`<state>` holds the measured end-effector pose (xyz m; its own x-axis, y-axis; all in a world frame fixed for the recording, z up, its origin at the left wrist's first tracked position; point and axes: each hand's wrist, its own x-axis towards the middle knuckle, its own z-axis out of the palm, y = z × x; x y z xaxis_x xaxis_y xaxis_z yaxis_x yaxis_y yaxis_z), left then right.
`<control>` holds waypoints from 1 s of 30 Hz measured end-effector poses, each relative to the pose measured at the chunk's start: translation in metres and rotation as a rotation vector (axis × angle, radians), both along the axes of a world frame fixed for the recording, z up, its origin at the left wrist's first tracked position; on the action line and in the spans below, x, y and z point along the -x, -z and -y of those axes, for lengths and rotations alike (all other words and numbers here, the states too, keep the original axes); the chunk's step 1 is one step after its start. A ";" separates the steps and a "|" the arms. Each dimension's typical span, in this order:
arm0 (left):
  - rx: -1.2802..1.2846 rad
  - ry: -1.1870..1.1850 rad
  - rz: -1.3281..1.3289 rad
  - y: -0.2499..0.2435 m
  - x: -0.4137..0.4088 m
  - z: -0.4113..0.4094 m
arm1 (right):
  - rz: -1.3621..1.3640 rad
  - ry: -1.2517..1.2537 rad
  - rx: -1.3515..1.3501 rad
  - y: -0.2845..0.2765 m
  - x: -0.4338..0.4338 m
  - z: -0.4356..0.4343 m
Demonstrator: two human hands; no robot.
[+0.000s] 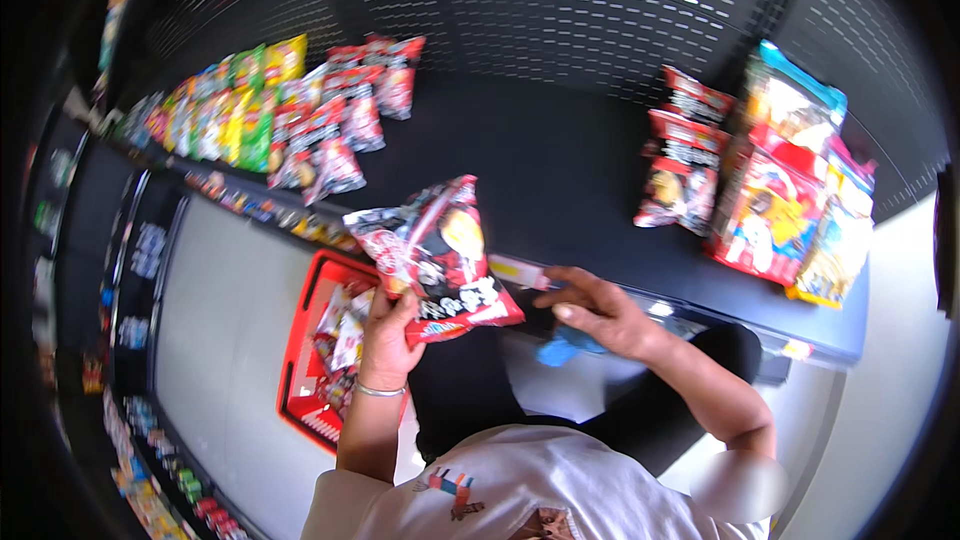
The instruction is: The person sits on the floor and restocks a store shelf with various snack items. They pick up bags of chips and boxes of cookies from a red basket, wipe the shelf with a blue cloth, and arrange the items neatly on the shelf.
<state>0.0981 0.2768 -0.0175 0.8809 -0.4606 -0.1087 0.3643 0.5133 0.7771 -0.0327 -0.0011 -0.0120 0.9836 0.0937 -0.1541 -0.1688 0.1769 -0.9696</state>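
A red and black snack bag (450, 262) is gripped at its lower left by my left hand (390, 330), held up in front of the shelf edge. To the right, my right hand (600, 311) hovers by the shelf's front edge, fingers apart and holding nothing. Just below it shows a blue item (566, 345), too blurred to name. Behind both hands lies the black shelf (517, 157). Similar red and black snack bags (326, 135) stand in rows at its left, and a few more (682, 157) stand at the right.
A red plastic shopping basket (289, 382) with snack packets (349, 337) stands on the floor by my left forearm. Large snack packs (772, 217) fill the shelf's right end. Yellow and green bags (247, 127) line the far left. A perforated back panel (495, 7) rises behind.
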 end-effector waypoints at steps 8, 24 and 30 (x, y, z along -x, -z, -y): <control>-0.092 0.514 0.162 0.001 0.028 0.122 | 0.021 0.347 0.398 -0.010 0.052 0.016; -1.016 0.719 1.481 -0.103 0.001 0.141 | 0.279 0.706 0.771 -0.035 0.096 0.027; -0.965 0.806 1.841 -0.133 0.020 0.151 | 0.353 0.573 0.867 -0.034 0.084 0.004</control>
<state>0.0784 0.1256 0.1151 -0.0409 -0.9990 0.0170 -0.9655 0.0438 0.2566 -0.1164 -0.0053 0.0223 0.8482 -0.3957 0.3519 0.0320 -0.6250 -0.7800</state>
